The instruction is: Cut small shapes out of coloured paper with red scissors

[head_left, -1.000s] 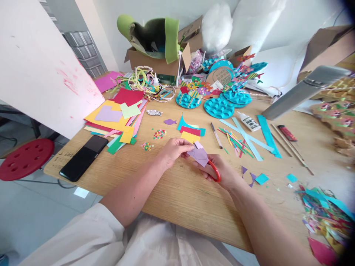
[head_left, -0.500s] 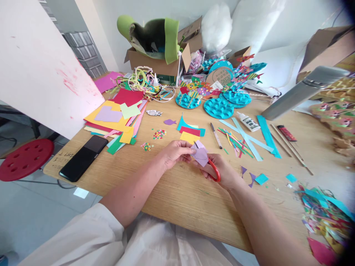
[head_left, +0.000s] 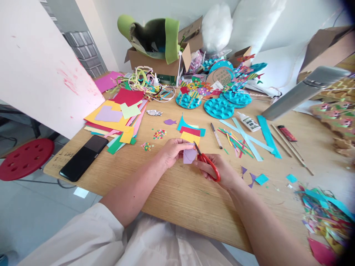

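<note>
With clock directions being taken from the lilac paper (head_left: 189, 157), that sheet is being held over the tabletop (head_left: 177, 192), and a curved drawn line is being shown on its face. Its upper part is being pinched between thumb and fingers by the grip of the left hand (head_left: 173, 150), at 9 o'clock. At 4 o'clock, the red handles of the scissors (head_left: 204, 159) are being clasped by the grip of the right hand (head_left: 219, 166), and the blades are being pointed up beside the sheet's top right corner; whether it is being touched by them cannot be told.

A yellow card (head_left: 190, 137) is being seen at 12 o'clock, a purple fish (head_left: 169, 121) at 11, and confetti (head_left: 159, 133) at 10. A pen (head_left: 216, 136) and, farther out, a glue bottle (head_left: 249, 122) are being seen at 2. The phone (head_left: 83, 159) is being carried by the tabletop at 9, well apart, and purple scraps (head_left: 252, 180) at 4.
</note>
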Demonstrator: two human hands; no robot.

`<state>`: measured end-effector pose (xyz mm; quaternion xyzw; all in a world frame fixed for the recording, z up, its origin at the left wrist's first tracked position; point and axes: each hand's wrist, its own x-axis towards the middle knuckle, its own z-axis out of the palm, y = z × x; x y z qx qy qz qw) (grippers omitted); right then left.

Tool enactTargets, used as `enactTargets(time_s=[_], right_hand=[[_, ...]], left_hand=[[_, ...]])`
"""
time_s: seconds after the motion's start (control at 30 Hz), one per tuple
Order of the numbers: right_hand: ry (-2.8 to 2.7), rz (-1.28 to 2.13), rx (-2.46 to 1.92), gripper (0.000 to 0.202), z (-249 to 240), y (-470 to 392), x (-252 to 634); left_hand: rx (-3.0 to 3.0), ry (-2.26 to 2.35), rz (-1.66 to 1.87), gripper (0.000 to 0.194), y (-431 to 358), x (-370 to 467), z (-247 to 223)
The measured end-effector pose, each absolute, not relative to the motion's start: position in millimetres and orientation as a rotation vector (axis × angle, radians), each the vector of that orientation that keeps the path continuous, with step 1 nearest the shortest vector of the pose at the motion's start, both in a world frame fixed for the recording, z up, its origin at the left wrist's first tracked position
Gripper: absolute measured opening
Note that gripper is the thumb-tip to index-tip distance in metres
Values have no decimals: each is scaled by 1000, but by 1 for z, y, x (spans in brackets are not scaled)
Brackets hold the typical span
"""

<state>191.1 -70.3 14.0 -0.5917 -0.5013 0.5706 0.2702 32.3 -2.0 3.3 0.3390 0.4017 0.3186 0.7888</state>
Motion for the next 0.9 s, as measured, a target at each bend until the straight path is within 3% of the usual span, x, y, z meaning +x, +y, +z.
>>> enactTargets(time_s=[0.3, 0.5, 0.9], right_hand=[[-1412, 1606, -1479, 48, 10, -72, 195], [-1348, 1642, -1426, 64, 18, -75, 193], [-1328, 1630, -1448, 67, 14, -74, 194]], left_hand=[[759, 881, 701, 19, -2, 32, 1], [778, 862, 692, 16, -2, 32, 1], [809, 869, 679, 15, -2, 31, 0]])
